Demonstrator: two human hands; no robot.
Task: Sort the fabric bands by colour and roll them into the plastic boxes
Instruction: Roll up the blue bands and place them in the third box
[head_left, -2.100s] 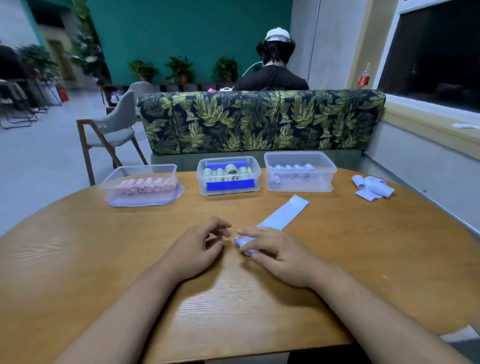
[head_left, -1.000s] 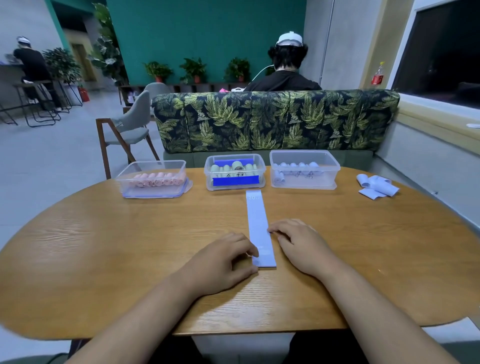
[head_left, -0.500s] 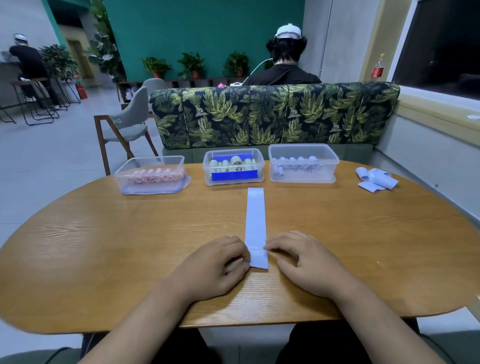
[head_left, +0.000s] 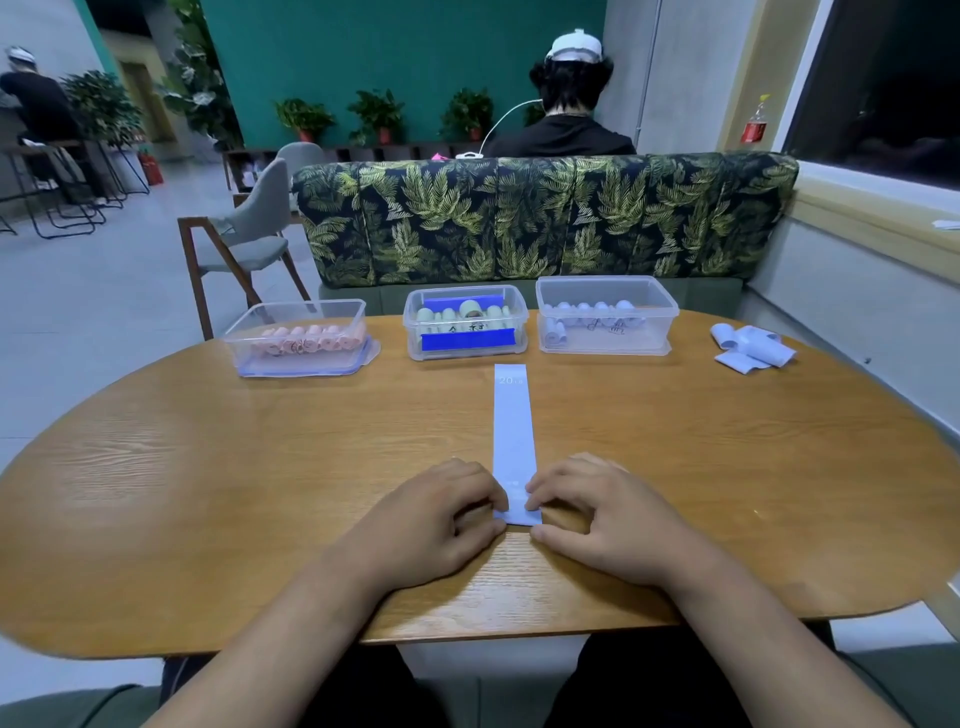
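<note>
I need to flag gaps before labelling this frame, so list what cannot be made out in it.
All in the head view:
- Near end of the blue band: the left hand and right hand pinch it and their fingers cover it, so any roll started there is hidden.
- Handwritten labels on the middle box and right box: too small to read.
- Loose bands at far right: they overlap, so the count is unclear.

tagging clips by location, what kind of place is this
Probably a café-style lounge or shared workspace: a leaf-print booth sofa behind the wooden table, potted plants along a teal wall, and another person seated beyond.
</note>
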